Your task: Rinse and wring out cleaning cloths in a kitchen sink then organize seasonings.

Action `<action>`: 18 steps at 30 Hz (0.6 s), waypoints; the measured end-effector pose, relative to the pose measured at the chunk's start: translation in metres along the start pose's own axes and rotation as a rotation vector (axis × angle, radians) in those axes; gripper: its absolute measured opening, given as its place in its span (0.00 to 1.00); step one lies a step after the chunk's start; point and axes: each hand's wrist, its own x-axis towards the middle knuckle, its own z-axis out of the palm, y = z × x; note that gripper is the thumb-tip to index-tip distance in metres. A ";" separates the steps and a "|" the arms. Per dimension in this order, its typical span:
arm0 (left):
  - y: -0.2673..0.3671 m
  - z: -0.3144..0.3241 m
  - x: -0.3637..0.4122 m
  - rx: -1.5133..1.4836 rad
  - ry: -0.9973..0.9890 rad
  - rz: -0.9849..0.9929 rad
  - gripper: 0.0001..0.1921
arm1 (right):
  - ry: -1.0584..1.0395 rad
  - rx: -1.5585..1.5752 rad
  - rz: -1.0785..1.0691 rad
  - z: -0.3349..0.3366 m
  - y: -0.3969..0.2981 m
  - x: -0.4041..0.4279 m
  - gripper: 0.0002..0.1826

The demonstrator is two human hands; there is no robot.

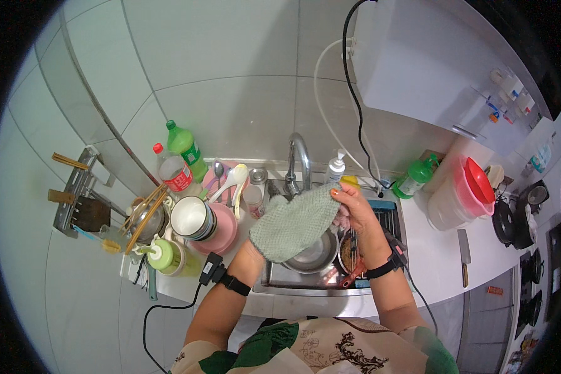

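A grey-green textured cloth is spread in the air above the sink. My right hand pinches its upper right corner between thumb and fingers. Some pinkish fabric shows just under that hand; whether I grip it too is unclear. My left hand is at the cloth's lower left edge, its fingers hidden behind the fabric. Below the cloth a metal bowl sits in the sink, partly covered. To its right is a pan with a red handle.
The faucet rises behind the cloth. Left of the sink stand stacked bowls on a pink plate, bottles and a green-lidded jug. A cleaver lies on the right counter near a pink basin and green pump bottle.
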 end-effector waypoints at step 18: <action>0.022 -0.040 -0.003 -0.455 0.500 -0.220 0.18 | 0.226 -0.768 -0.548 -0.020 -0.029 -0.004 0.06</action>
